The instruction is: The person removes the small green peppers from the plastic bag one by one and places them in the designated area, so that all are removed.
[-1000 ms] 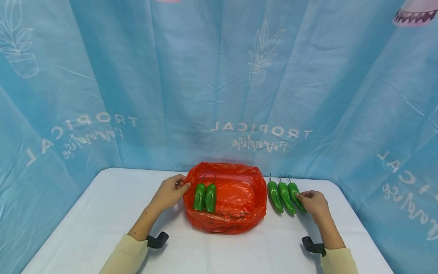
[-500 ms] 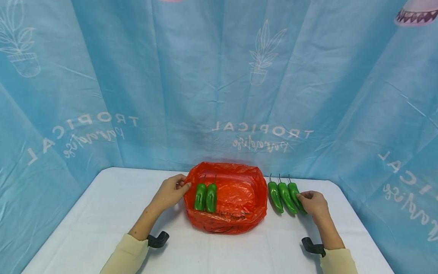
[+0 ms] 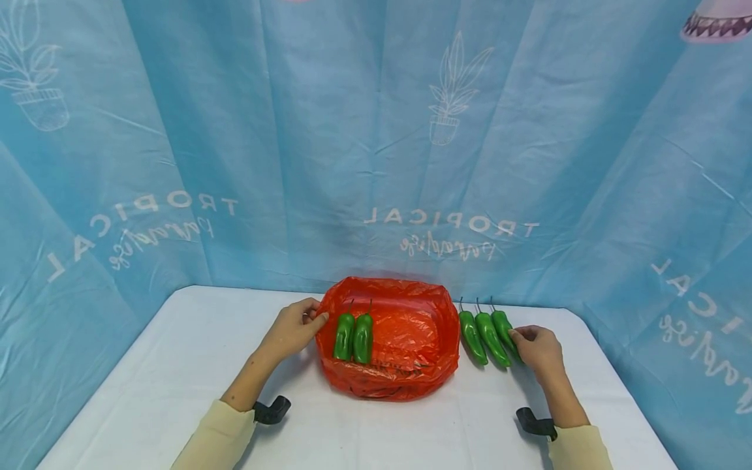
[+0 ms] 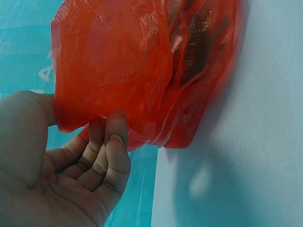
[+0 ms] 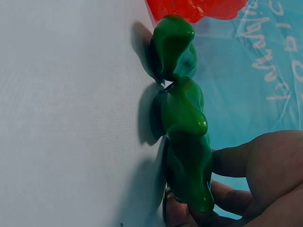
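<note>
My left hand (image 3: 294, 329) pinches the left rim of a red plastic bag (image 3: 382, 386), which stands wide open on the table. In the left wrist view the bag's thin edge (image 4: 109, 85) lies between thumb and fingers. Two green chili peppers (image 3: 363, 341) lie side by side at the left inside the bag, stems away from me. Right of the bag, three more green chili peppers form a row. My right hand (image 3: 542, 349) holds the rightmost pepper (image 3: 501, 323) between thumb and fingers; in the right wrist view that pepper (image 5: 189, 165) touches its neighbour (image 5: 184, 109).
The white table (image 3: 376, 437) ends close behind the bag, where a blue printed curtain (image 3: 329, 163) hangs on the back and sides. A black wrist mount (image 3: 271, 411) sits on the left forearm, and another black mount (image 3: 536, 423) on the right.
The right hand and the three peppers outside the bag have shifted slightly to the left. The left hand and the bag look the same.
</note>
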Action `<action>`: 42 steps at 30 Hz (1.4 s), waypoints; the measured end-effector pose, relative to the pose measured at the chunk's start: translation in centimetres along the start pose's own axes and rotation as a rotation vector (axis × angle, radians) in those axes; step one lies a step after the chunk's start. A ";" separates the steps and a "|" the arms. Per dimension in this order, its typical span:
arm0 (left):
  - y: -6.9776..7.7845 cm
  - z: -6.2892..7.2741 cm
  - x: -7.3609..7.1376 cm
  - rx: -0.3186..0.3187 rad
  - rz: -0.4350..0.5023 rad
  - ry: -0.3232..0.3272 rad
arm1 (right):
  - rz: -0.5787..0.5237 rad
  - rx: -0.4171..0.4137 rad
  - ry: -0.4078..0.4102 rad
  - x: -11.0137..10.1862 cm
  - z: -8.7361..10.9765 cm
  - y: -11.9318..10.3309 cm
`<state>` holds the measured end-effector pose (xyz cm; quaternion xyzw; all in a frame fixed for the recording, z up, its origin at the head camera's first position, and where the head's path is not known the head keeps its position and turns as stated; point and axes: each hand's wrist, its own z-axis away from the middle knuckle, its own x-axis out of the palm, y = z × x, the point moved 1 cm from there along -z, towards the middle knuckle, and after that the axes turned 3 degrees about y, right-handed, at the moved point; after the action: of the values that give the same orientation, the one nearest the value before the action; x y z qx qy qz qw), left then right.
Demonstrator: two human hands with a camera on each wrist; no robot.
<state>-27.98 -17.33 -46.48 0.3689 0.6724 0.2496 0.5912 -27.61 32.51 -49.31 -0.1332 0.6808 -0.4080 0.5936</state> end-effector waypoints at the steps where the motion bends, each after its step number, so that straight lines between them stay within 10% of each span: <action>1: 0.0 0.0 0.0 0.001 -0.001 -0.001 | -0.001 0.001 0.001 0.0 0.0 0.0; 42: -0.2 -0.2 -0.1 -0.006 0.020 -0.004 | -0.041 -0.146 0.089 -2.0 3.0 -4.7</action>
<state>-28.22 -17.52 -46.59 0.3742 0.6667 0.2568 0.5912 -25.76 29.71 -44.44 -0.1717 0.7316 -0.3751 0.5428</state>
